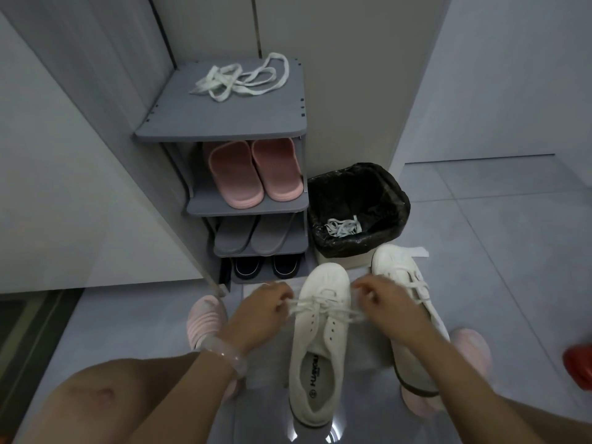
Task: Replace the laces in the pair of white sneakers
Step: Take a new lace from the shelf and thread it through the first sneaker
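**Lacing the left sneaker, lower eyelets**

Shoe rack (221,133) stands against the wall, grey, several tiers. Loose white laces (243,80) lie on its top shelf; my guess is one of them is the spare for later, can't confirm. Pink slippers (253,169) sit on the tier below, grey slippers and dark shoes under those.

Bin (357,206) with a black liner stands just right of the rack. A bundle of white lace (342,226) lies in it, likely the discarded old lace.

Both white sneakers are on the floor in front of the person. Left sneaker (320,341) is between the hands, toe pointing at the rack. Right sneaker (407,302) lies beside it, toe near the bin, partly covered by the right forearm.

Left hand (259,312) pinches one end of the lace (320,307) on the left sneaker; right hand (381,304) pinches the other end. Fingers on both are curled round the lace, pulling it out to each side.

Step, as I read it: the lace crosses the lower eyelets only; the upper holes look empty. Could be threading in or pulling out, can't tell which. If threading, next move needs even tension, then each tip fed through the next hole up.

Unclear: lace tips are hidden in the fingers. The right sneaker shows lace across it, but how far up is hidden. Red object at the right edge is cut off.
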